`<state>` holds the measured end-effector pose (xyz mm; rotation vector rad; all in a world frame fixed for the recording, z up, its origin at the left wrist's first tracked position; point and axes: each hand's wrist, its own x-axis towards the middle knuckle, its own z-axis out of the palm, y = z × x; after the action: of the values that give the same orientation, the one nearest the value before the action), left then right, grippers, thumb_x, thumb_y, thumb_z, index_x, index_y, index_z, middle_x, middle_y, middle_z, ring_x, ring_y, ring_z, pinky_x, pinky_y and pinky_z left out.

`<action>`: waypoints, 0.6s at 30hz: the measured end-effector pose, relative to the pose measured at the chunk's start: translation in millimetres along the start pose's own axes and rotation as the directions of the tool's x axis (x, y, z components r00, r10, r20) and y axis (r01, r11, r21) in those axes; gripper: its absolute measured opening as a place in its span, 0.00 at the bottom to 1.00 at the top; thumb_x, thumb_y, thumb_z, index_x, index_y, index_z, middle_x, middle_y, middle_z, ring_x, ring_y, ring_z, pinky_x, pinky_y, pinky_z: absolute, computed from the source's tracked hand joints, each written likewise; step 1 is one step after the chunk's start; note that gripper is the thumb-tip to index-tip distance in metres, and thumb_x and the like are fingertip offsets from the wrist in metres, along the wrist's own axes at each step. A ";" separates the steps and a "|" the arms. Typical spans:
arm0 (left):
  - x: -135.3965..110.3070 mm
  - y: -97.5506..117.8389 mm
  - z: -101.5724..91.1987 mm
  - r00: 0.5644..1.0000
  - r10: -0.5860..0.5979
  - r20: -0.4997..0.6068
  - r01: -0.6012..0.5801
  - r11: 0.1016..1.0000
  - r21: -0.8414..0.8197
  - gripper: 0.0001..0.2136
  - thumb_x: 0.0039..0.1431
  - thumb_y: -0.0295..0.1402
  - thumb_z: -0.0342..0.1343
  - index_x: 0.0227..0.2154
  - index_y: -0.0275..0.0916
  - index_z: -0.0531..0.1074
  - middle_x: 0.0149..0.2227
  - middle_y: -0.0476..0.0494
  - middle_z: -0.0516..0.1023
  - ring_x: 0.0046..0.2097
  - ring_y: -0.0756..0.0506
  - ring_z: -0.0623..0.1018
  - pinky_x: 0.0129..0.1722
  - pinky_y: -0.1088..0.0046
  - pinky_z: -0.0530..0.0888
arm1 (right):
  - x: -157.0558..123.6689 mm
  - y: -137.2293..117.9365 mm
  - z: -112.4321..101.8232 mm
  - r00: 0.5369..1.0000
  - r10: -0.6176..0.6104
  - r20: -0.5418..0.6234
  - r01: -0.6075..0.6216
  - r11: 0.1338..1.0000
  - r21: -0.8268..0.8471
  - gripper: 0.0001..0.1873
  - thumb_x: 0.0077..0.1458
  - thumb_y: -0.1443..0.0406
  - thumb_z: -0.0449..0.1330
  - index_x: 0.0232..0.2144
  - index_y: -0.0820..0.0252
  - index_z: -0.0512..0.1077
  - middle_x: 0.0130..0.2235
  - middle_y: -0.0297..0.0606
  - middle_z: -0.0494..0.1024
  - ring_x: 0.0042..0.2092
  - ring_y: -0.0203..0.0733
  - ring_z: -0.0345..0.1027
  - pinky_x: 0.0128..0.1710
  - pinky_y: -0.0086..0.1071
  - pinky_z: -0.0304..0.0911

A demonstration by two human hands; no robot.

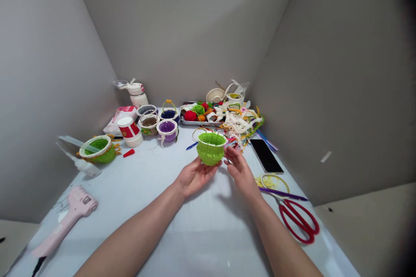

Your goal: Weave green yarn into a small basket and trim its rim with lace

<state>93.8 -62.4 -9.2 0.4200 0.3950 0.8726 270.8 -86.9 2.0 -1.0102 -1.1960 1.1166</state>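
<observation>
A small green yarn-wrapped basket (pixel 211 147) is held up over the middle of the white table (pixel 208 225). My left hand (pixel 194 176) cups it from below and the left, fingers curled under its base. My right hand (pixel 239 169) grips its right side with fingers closed against the wall. A thin pale loop of cord rises at the basket's back rim.
Several finished little baskets (pixel 167 129) and a paper cup (pixel 128 128) stand at the back left, a larger green basket (pixel 99 148) further left. A tray of yarn (pixel 198 112) and loose strips (pixel 240 123) lie behind. Phone (pixel 266 156), red scissors (pixel 299 220) right; pink glue gun (pixel 69 216) left.
</observation>
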 end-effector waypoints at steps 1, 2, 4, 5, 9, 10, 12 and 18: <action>-0.2 -2.4 0.6 1.000 0.004 0.003 -0.004 1.000 -0.001 0.17 0.61 0.37 0.57 0.50 0.34 0.70 0.54 0.36 0.74 0.56 0.43 0.75 0.59 0.70 0.70 | 0.9 0.5 2.4 1.000 -0.007 0.014 0.007 1.000 0.010 0.36 0.47 0.48 0.66 0.55 0.53 0.63 0.61 0.47 0.66 0.60 0.48 0.62 0.59 0.45 0.59; -0.4 -4.8 1.0 1.000 0.013 0.003 -0.013 1.000 -0.002 0.17 0.61 0.36 0.57 0.51 0.34 0.70 0.54 0.37 0.74 0.55 0.44 0.75 0.59 0.69 0.70 | 1.8 1.1 4.5 1.000 -0.018 0.025 0.017 1.000 0.021 0.38 0.47 0.47 0.66 0.55 0.54 0.62 0.61 0.48 0.65 0.61 0.49 0.61 0.60 0.46 0.58; -0.6 -8.7 1.3 0.999 0.036 -0.001 -0.036 0.999 -0.012 0.17 0.62 0.33 0.57 0.53 0.36 0.68 0.53 0.38 0.75 0.53 0.45 0.76 0.58 0.69 0.70 | 3.3 3.0 7.3 0.998 -0.049 0.041 0.048 0.998 0.036 0.39 0.46 0.46 0.66 0.56 0.55 0.62 0.60 0.49 0.66 0.61 0.51 0.60 0.61 0.47 0.57; -0.6 -9.9 1.3 0.999 0.045 -0.002 -0.045 0.999 -0.025 0.17 0.62 0.31 0.57 0.54 0.37 0.68 0.53 0.39 0.75 0.53 0.46 0.77 0.58 0.69 0.71 | 3.7 4.1 7.8 0.997 -0.065 0.048 0.063 0.997 0.035 0.39 0.46 0.47 0.67 0.56 0.55 0.62 0.60 0.49 0.66 0.61 0.51 0.60 0.61 0.47 0.57; -0.5 -8.3 1.4 0.999 -0.031 0.010 0.032 0.990 -0.134 0.16 0.65 0.30 0.52 0.53 0.31 0.68 0.50 0.35 0.77 0.52 0.46 0.77 0.54 0.73 0.73 | 1.3 5.9 3.7 0.988 -0.155 0.009 0.155 0.985 -0.081 0.35 0.49 0.53 0.67 0.56 0.54 0.62 0.59 0.48 0.67 0.59 0.50 0.63 0.57 0.47 0.62; -0.6 -7.0 1.6 0.998 -0.067 0.017 0.068 0.984 -0.164 0.15 0.66 0.31 0.50 0.53 0.29 0.68 0.50 0.34 0.77 0.51 0.45 0.78 0.53 0.74 0.74 | -0.1 4.9 1.8 0.975 -0.221 -0.027 0.214 0.963 -0.162 0.32 0.50 0.55 0.67 0.55 0.54 0.62 0.57 0.47 0.68 0.57 0.50 0.65 0.56 0.47 0.63; -1.0 -4.9 2.0 0.992 -0.122 0.032 0.126 0.970 -0.207 0.16 0.68 0.32 0.48 0.52 0.26 0.68 0.49 0.32 0.77 0.50 0.44 0.79 0.51 0.75 0.75 | -3.2 0.7 -1.6 0.904 -0.420 -0.081 0.361 0.851 -0.382 0.24 0.52 0.61 0.66 0.51 0.54 0.67 0.51 0.44 0.72 0.52 0.48 0.68 0.53 0.46 0.64; -0.8 -5.6 2.7 0.992 -0.125 0.028 0.128 0.957 -0.262 0.19 0.69 0.33 0.44 0.56 0.25 0.66 0.49 0.31 0.78 0.50 0.43 0.79 0.51 0.73 0.74 | -8.5 -16.6 -0.2 0.686 -0.718 0.120 0.538 0.389 -0.748 0.10 0.56 0.71 0.63 0.41 0.54 0.74 0.36 0.37 0.75 0.39 0.42 0.68 0.41 0.40 0.63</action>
<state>98.2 -66.7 -9.6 0.1518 0.2871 0.7850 272.6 -98.2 16.8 -1.0583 -1.6937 -0.1845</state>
